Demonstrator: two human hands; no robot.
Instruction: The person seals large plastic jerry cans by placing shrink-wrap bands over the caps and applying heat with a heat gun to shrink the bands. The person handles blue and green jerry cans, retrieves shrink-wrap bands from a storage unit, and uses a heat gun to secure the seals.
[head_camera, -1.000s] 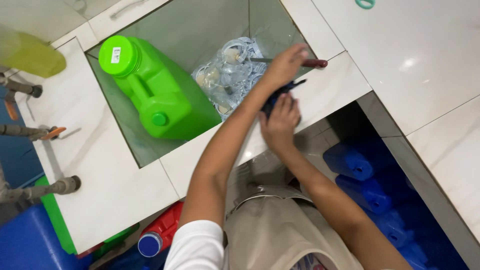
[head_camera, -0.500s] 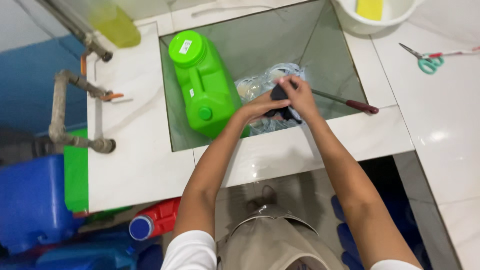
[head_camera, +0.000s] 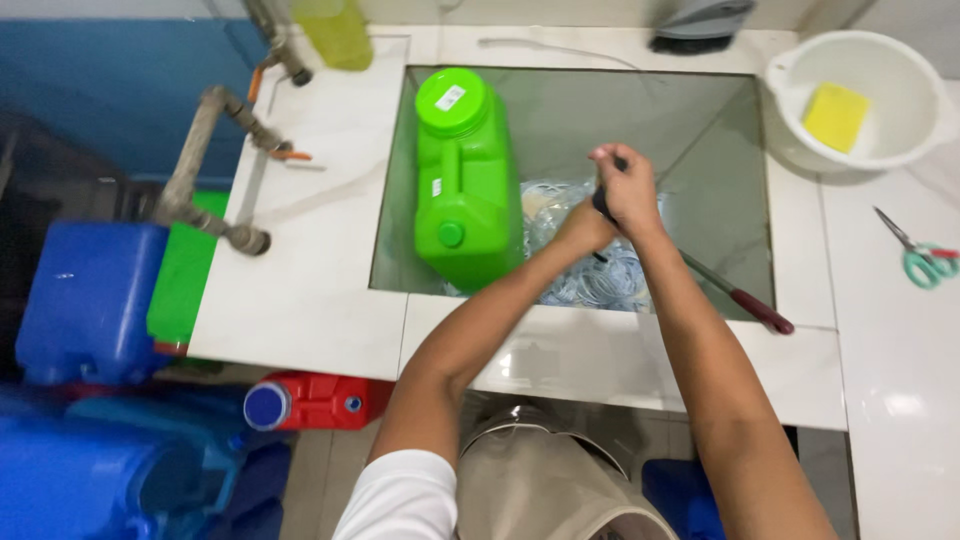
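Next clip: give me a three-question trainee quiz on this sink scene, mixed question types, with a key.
1. True or false: the green jerrycan lies inside the sink.
2. What lies in the white bucket? A) scissors B) a yellow sponge C) a red bottle
3. Fill in: the teal-handled scissors lie on the counter to the ____ of the sink.

Key
1. True.
2. B: the yellow sponge.
3. Right.

Both hands, right hand and left hand, meet over the clear plastic bag, gripping a small dark object.
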